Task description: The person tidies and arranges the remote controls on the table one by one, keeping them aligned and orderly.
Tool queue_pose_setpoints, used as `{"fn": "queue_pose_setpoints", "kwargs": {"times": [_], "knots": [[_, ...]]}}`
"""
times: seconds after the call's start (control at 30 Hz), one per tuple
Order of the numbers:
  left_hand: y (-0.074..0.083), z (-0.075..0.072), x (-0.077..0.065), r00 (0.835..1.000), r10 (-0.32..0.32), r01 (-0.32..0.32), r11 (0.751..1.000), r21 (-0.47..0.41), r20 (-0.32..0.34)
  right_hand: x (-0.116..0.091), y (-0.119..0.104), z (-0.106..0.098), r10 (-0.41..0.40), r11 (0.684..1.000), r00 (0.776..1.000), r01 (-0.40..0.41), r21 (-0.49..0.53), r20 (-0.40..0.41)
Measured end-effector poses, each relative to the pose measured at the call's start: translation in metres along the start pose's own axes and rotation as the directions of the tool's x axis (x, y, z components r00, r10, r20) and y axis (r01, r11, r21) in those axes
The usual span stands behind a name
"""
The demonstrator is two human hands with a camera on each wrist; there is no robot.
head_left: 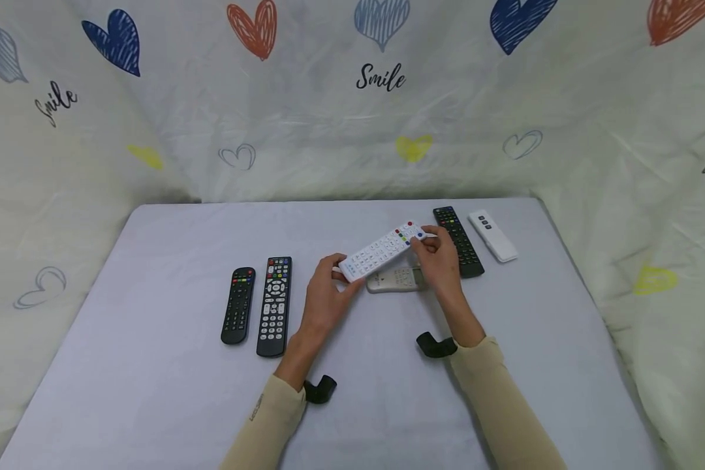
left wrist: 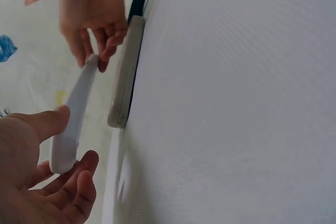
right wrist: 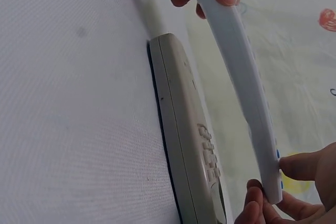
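A white remote control (head_left: 378, 252) with small coloured buttons is held up off the table, tilted, its keys facing up. My left hand (head_left: 328, 294) pinches its lower left end between thumb and fingers. At the upper right end, my right hand (head_left: 438, 261) pinches it the same way. Both wrist views show the white remote (left wrist: 77, 108) side-on, apart from the table. Just below it on the cloth lies a grey remote (right wrist: 181, 124) with a small screen, partly hidden by my right hand in the head view.
Two black remotes, a shorter one (head_left: 237, 305) and a longer one (head_left: 275, 307), lie left of my left arm. Behind my right hand lie another black remote (head_left: 459, 241) and a slim white remote (head_left: 493, 235). A heart-patterned curtain (head_left: 317, 117) hangs behind the white table (head_left: 170, 391).
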State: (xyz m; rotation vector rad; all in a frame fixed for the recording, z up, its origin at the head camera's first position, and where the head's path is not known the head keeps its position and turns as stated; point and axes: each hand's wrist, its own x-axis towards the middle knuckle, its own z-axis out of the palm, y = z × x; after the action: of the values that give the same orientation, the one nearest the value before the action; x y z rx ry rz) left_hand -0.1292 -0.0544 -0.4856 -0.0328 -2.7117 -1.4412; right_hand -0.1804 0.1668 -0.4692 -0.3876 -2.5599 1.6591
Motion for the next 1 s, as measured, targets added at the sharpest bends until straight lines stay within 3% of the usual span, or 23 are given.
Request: {"fn": "queue_pose_setpoints", "kwargs": {"times": [0.2,0.53,1.0], "knots": [[-0.001,-0.002,-0.004,0.999,0.043,-0.042,0.999,-0.015,0.018,0.004,-0.003,0.004,-0.006,0.999,1.000,0.005,0.038,0.028],[-0.004,-0.002,-0.014,0.999,-0.007,0.008,1.000,-0.025,0.050,0.008,-0.007,0.012,0.009,0.998,0.999,-0.012,0.060,0.054],[-0.009,-0.004,-0.024,0.999,0.019,-0.017,0.998,-0.052,0.039,0.008,-0.014,0.019,-0.039,0.976,0.994,0.016,0.219,0.100]]}}
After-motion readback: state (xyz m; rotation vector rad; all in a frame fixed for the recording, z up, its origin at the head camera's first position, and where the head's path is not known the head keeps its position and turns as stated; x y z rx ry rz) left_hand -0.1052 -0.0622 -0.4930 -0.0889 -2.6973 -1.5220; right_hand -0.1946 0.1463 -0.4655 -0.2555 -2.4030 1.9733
